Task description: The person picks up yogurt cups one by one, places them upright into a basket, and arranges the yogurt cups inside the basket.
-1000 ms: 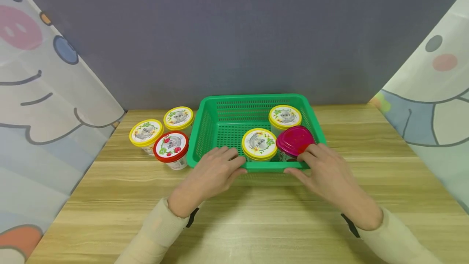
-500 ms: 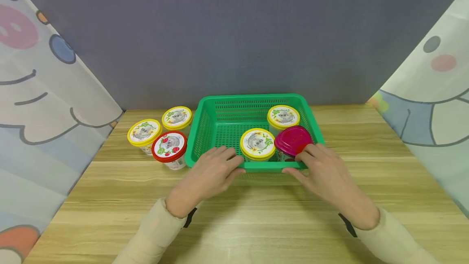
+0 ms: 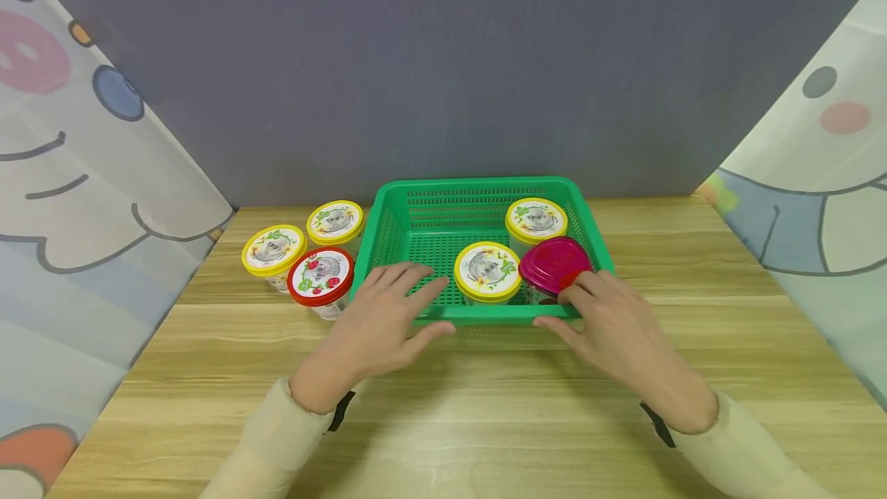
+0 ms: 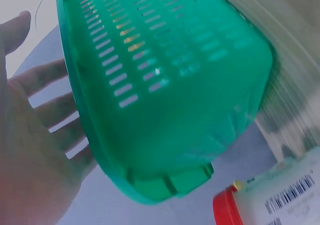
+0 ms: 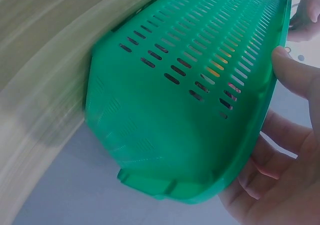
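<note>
A green plastic basket (image 3: 478, 314) stands on the table, holding two yellow-lidded tubs, the front one (image 3: 488, 272) and the back one (image 3: 537, 220), plus a tub with a magenta lid (image 3: 556, 265). My right hand (image 3: 617, 337) grips the basket's front rim near the right corner, thumb outside and fingers inside, close to the magenta lid. Over the front left part of the rim, my left hand (image 3: 377, 322) is spread with thumb and fingers apart. In the left wrist view its fingers (image 4: 55, 110) reach behind the rim, and contact is unclear.
Left of the basket stand a red-lidded tub (image 3: 322, 277) and two yellow-lidded tubs, the nearer-left one (image 3: 274, 249) and the back one (image 3: 336, 222). A grey wall (image 3: 457, 68) rises behind the wooden table (image 3: 499, 422).
My left hand has let go of the front rim, spreading its fingers and shifting slightly left. My right hand keeps its grip; the basket and tubs stay put.
</note>
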A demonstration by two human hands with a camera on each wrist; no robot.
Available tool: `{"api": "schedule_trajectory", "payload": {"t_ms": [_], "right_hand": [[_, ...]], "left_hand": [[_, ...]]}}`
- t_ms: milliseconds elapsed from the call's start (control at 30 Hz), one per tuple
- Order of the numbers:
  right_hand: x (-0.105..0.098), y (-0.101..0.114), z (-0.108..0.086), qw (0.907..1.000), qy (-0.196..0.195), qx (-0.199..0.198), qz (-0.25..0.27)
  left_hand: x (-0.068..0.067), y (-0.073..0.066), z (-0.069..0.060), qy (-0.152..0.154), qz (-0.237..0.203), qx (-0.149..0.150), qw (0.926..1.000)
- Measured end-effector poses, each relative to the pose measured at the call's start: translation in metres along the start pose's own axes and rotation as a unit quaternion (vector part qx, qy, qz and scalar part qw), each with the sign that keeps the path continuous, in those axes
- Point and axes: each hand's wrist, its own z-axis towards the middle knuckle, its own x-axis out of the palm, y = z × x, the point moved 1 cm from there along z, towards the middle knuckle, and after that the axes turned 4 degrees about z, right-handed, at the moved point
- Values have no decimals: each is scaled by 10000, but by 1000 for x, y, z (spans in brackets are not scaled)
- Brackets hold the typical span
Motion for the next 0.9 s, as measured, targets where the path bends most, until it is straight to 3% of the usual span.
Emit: {"api": "schedule_trajectory", "payload": {"t_ms": [333,500,700,900], "right_hand": [[1,2,1,10000,26,31,-39],[0,3,2,10000,-4,6,-18],[0,2,1,10000,34,26,0],[-1,2,1,9999,94,40,-24]], "left_hand": [[-6,18,-12,128,75,-688,9975],[-18,35,-19,392,24,-1121,9929],[-36,53,-24,384,50,-1402,9894],[-40,64,-28,679,-9,-1698,9831]]}}
